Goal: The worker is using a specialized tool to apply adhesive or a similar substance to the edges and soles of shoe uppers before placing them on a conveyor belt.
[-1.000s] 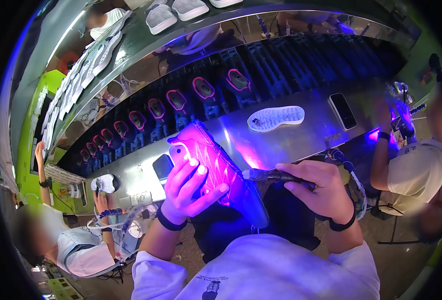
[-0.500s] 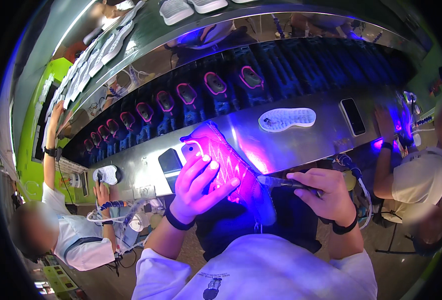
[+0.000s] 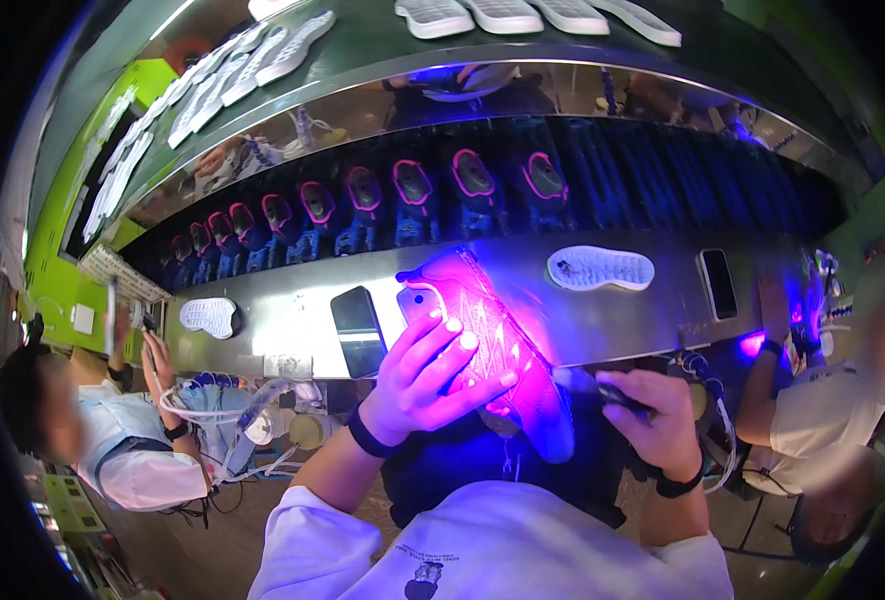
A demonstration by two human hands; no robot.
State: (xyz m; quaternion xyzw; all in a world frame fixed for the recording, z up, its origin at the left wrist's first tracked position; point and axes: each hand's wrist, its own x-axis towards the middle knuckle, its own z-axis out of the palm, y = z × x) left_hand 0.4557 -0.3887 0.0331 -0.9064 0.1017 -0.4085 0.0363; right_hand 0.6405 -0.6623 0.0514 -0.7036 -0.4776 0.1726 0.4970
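Note:
A shoe upper (image 3: 508, 345), lit pink and violet, is tilted over my lap at the table's near edge. My left hand (image 3: 428, 385) grips it from the left side, fingers spread over its side and thumb pointing right. In my right hand (image 3: 658, 405) is a brush (image 3: 618, 396) with a dark handle. Its pale bristle end is smeared by motion and lies at the shoe's right lower edge; I cannot tell whether it touches. Beyond the shoe, a white shoe sole (image 3: 601, 268) lies on the metal table (image 3: 523, 300).
Pink-edged shoes (image 3: 413, 183) stand in a row on a dark rack behind the table. White soles (image 3: 508, 14) lie on the shelf above. Phones (image 3: 359, 330) (image 3: 719, 284) rest either side of me. Co-workers sit left (image 3: 148, 450) and right (image 3: 813, 400).
The view has shifted, so the table sits lower and more shelf soles show. The brush has moved slightly along the shoe's edge. The left co-worker's raised arm came down, leaving a sole on the table.

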